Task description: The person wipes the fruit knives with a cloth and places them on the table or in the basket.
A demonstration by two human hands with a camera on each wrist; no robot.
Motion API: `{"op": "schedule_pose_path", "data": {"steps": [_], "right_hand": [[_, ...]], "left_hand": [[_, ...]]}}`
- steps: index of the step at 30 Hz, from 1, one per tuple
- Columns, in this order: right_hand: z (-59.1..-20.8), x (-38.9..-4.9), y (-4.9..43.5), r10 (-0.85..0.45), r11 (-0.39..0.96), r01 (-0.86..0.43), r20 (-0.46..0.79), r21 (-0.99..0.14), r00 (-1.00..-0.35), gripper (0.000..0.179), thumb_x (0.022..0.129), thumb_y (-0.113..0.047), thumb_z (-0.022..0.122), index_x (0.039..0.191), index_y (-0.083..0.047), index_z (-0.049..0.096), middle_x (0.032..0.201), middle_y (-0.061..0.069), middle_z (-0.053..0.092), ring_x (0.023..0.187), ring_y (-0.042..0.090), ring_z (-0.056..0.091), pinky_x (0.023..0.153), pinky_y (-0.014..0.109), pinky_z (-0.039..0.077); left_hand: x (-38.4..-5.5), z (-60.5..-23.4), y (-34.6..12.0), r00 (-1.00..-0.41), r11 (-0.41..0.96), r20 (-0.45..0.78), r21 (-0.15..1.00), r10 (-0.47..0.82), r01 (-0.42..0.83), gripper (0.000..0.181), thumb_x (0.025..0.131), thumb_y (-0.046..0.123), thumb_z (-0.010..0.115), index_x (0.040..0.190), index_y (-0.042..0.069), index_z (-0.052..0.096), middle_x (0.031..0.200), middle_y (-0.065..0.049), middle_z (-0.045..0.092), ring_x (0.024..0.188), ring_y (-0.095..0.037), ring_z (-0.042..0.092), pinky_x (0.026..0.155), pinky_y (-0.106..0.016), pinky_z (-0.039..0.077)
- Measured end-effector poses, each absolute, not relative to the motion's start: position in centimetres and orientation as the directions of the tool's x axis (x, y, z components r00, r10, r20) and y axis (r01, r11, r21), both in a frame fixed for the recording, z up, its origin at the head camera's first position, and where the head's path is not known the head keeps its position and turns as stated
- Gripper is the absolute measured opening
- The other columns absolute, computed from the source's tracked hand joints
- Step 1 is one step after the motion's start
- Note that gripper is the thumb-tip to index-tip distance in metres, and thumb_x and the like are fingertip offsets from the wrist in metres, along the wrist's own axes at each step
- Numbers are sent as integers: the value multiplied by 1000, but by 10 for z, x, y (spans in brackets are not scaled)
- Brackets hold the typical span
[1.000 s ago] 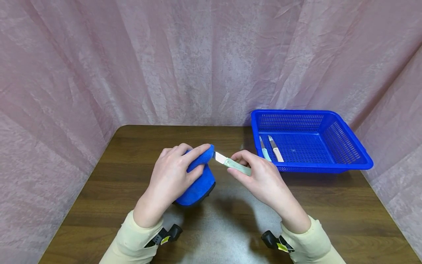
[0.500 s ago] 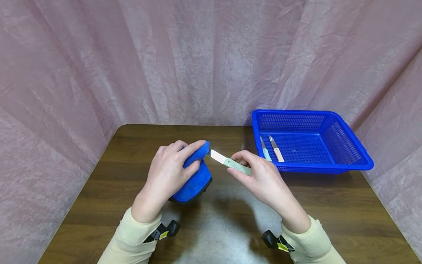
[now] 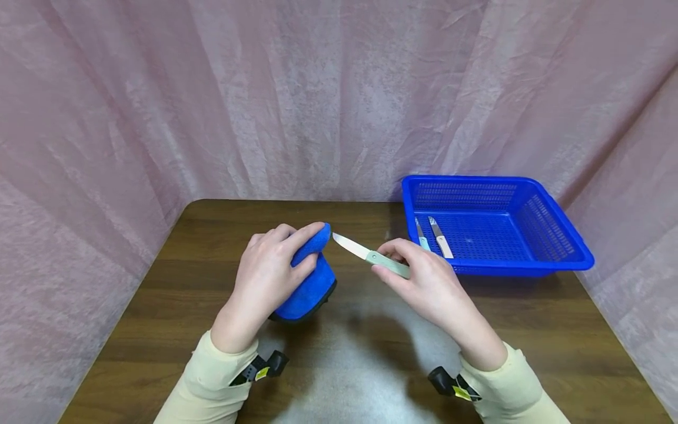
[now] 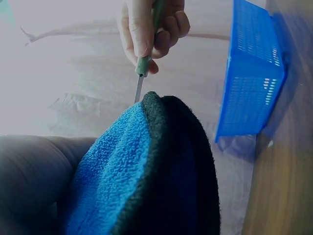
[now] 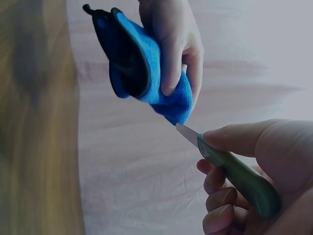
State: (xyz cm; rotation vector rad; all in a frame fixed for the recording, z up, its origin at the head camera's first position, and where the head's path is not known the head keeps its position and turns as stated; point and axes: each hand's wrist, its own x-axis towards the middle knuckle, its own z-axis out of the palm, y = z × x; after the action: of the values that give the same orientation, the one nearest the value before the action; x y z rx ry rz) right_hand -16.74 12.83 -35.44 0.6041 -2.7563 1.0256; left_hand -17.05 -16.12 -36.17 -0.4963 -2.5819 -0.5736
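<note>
My left hand (image 3: 267,271) grips a folded blue cloth (image 3: 307,294) with a dark edging, thumb and index finger pinching its upper fold. In my right hand (image 3: 431,285) is a small knife (image 3: 389,263) with a pale green handle, held between thumb and fingers. Its bare blade (image 3: 351,245) points up and left, the tip just right of the cloth's fold. From the right wrist view, the blade tip (image 5: 182,129) sits right at the lower corner of the cloth (image 5: 173,105). The left wrist view shows the cloth's fuzzy face (image 4: 115,161) close up, partly hiding the blade.
A blue plastic basket (image 3: 529,268) stands at the back right of the wooden table (image 3: 175,282). Two more knives lie inside it, one with a white handle (image 3: 445,247) and one with a light blue handle (image 3: 424,243). Pink curtains (image 3: 328,106) hang behind the table.
The cloth in my left hand has slid left and slightly up, off the blade toward its tip. More blade shows now. My right hand has shifted slightly right with the knife.
</note>
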Motion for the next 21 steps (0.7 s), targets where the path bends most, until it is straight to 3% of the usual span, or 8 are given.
{"op": "schedule_pose_path", "data": {"steps": [10, 21], "right_hand": [[-357, -168, 144, -298, 738, -426, 313, -524, -902, 13, 104, -29, 79, 113, -20, 80, 98, -6, 60, 84, 14, 53, 73, 39, 44], [-355, -183, 181, -212, 796, -344, 302, -498, -929, 24, 107, -33, 75, 118, -12, 80, 98, 4, 57, 89, 24, 49, 74, 42, 39]], "left_hand": [[-167, -371, -169, -842, 858, 473, 289, 258, 425, 52, 99, 26, 80, 150, 29, 71, 111, -9, 76, 102, -27, 71, 94, -57, 52], [-162, -382, -169, -842, 849, 436, 266, 317, 457, 53, 98, 28, 82, 150, 29, 71, 112, -7, 75, 99, -28, 72, 95, -57, 53]]}}
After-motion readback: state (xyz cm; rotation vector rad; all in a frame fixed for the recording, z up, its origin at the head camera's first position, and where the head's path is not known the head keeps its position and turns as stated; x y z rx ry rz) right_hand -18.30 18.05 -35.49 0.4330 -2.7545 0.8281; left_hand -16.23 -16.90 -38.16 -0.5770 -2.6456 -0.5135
